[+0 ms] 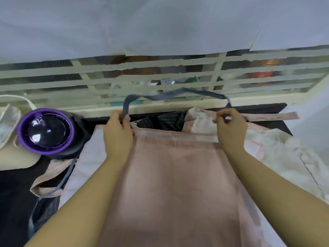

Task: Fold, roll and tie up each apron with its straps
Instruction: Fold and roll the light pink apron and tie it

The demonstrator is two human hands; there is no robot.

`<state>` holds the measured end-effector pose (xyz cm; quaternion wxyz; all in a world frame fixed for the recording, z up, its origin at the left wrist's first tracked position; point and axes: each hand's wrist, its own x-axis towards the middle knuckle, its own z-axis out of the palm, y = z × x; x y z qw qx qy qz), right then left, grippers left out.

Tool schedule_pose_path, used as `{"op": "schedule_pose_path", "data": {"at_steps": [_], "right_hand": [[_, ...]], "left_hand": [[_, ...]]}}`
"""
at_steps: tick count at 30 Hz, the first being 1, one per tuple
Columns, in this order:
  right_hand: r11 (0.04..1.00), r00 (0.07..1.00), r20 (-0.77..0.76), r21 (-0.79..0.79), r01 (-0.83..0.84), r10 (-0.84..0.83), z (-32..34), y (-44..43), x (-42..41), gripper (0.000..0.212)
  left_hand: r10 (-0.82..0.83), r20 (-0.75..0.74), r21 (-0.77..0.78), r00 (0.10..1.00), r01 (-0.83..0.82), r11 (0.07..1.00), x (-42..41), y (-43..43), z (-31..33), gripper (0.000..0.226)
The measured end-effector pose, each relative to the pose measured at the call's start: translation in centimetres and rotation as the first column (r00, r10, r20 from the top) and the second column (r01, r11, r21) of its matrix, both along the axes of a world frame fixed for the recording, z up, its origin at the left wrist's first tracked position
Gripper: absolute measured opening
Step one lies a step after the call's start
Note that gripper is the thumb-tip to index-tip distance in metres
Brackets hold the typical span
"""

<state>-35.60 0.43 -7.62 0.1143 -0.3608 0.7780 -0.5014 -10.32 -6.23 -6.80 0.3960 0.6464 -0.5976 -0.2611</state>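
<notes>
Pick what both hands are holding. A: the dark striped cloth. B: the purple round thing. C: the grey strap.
C: the left hand and right hand each hold one end of the grey strap, which loops above the top edge of the pink apron.

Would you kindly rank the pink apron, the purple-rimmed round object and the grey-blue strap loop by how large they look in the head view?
1. pink apron, by far, though it is nearest the camera.
2. purple-rimmed round object, by area.
3. grey-blue strap loop: it spans wider than the round object but is thin, so this order is unsure.
</notes>
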Motion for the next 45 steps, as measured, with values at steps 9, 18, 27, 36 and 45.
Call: {"op": "schedule_pose_path", "data": {"at_steps": [9,18,27,36,45], "right_hand": [[0.897,0.945,-0.072,0.345,-0.276,0.319,-4.2,-1.2,-1.7,0.036],[0.921,0.847,-0.372,0.237,-0.309,0.380,-2.9,4.3,3.9,0.031],[0.517,0.586,-0.259,0.791,-0.328,0.768,-8.3,16.7,9.6,0.063],[0.835,0.809,-0.429,0.535,-0.130,0.401,-9.0,23.9,7.9,0.039],[0.607,0.488,0.392,0.283,0.743,-0.780,-6.6,30.0,10.1,0.042]], "left_hand": [[-0.169,0.238,0.023,0.956,0.168,0.985,0.3,-2.2,-4.7,0.021],[-0.377,0.627,0.067,0.682,0.435,0.898,1.1,0.5,-4.3,0.065],[-0.618,0.750,0.229,0.237,0.783,0.579,6.8,15.2,-8.4,0.049],[-0.723,0.691,0.529,0.022,0.665,0.526,8.8,17.7,-10.0,0.077],[-0.779,0.623,0.520,-0.073,0.783,0.343,6.2,20.7,-8.3,0.072]]}}
